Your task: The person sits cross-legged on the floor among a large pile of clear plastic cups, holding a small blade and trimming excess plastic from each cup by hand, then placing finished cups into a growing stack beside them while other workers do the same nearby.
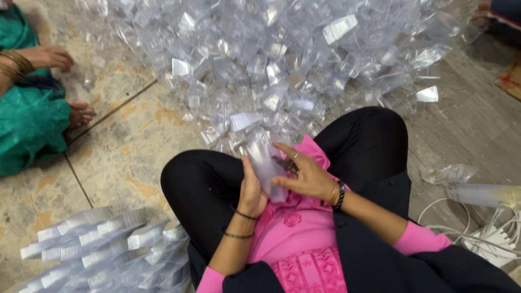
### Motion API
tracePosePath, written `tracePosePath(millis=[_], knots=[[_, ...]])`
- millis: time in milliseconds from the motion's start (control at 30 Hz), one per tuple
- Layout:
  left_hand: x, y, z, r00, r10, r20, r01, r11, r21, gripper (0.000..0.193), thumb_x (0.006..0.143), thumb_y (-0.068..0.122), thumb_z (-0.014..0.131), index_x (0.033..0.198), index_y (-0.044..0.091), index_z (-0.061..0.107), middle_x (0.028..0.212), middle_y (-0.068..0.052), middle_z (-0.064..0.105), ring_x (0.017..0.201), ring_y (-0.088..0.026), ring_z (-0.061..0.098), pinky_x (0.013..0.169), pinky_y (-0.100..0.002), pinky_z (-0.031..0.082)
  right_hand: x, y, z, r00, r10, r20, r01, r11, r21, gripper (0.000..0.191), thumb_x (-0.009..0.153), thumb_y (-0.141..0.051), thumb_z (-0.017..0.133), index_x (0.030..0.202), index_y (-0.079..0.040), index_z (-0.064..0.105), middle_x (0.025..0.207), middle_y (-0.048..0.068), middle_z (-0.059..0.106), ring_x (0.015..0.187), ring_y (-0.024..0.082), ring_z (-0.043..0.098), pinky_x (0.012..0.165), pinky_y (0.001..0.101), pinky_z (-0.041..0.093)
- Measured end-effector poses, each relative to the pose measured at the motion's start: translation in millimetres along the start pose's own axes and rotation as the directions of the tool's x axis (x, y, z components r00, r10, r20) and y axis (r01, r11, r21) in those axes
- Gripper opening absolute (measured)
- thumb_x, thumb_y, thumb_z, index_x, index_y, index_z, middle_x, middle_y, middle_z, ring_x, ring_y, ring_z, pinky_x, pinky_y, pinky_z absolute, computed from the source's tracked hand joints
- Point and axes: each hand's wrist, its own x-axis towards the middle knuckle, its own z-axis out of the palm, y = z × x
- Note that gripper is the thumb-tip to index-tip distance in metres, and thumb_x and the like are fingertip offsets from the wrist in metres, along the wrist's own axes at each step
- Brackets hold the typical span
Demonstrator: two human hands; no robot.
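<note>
Evidently mid-stacking: left hand [251,190] and right hand [305,176] both clamp a nested stack of clear plastic trays [264,165] over the lap, beside the loose tray heap [282,59]; adding another demands careful alignment.

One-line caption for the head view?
Seated person's left hand and right hand hold a clear plastic stack before a heap of clear pieces.
</note>
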Motion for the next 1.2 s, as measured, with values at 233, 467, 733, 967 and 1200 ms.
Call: tracePosePath(millis=[233, 467, 733, 967, 1200], knots=[[7, 12, -2, 0.894, 0.424, 0.146, -0.445, 0.797, 0.408, 0.061, 0.111, 0.05, 0.029, 0.163, 0.024, 0.009, 0.152, -0.009, 0.035, 0.132, -0.029, 0.047, 0.107, -0.046, 0.045, 8, 10, 11, 0.999, 0.04, -0.003, -0.04, 0.998, 0.052, 0.084, 0.081, -0.036, 0.083, 0.154, -0.015, 0.046, 0.105, 0.007, 0.064, 0.075, 0.012, 0.054, 0.07, 0.0272, 0.05], [33, 59, -35, 0.974, 0.22, -0.061, -0.226, 0.967, -0.118, 0.064, 0.105, 0.058, 0.032, 0.148, 0.013, 0.044, 0.127, -0.009, 0.062, 0.107, -0.025, 0.067, 0.09, -0.042, 0.057, 42, 70, -17, 0.947, 0.321, 0.012, -0.238, 0.677, 0.696, 0.048, 0.102, -0.018, 0.058, 0.145, -0.002, 0.046, 0.112, 0.002, 0.065, 0.085, 0.008, 0.059, 0.076, 0.0259, 0.052], [53, 302, -190, 0.77, 0.631, -0.09, 0.363, -0.318, 0.876, 0.059, 0.106, 0.053, 0.045, 0.156, 0.021, 0.044, 0.131, -0.03, 0.062, 0.124, -0.051, 0.056, 0.101, -0.055, 0.048, 34, 100, -52, 0.917, 0.399, 0.005, -0.349, 0.797, 0.492, 0.04, 0.101, -0.022, 0.056, 0.138, -0.009, 0.057, 0.091, 0.003, 0.067, 0.069, 0.01, 0.059, 0.064, 0.0259, 0.051], [33, 253, -297, 0.342, 0.296, -0.892, 0.738, -0.672, 0.06, 0.045, 0.095, 0.036, 0.065, 0.137, 0.021, 0.068, 0.148, -0.002, 0.058, 0.137, -0.03, 0.055, 0.108, -0.064, 0.037, 90, 89, -40, 0.945, 0.192, -0.264, -0.261, 0.929, -0.261, 0.031, 0.091, -0.03, 0.071, 0.109, -0.005, 0.07, 0.082, 0.011, 0.068, 0.07, 0.022, 0.064, 0.064, 0.0354, 0.051], [20, 251, -292, 0.427, 0.422, -0.8, 0.806, -0.578, 0.126, 0.05, 0.095, 0.036, 0.064, 0.143, 0.022, 0.062, 0.153, -0.005, 0.052, 0.139, -0.033, 0.05, 0.11, -0.064, 0.032, 209, 118, -18, 0.98, 0.093, -0.176, -0.193, 0.666, -0.721, 0.024, 0.09, -0.024, 0.069, 0.099, -0.002, 0.068, 0.096, 0.02, 0.07, 0.087, 0.039, 0.07, 0.071, 0.0484, 0.055]])
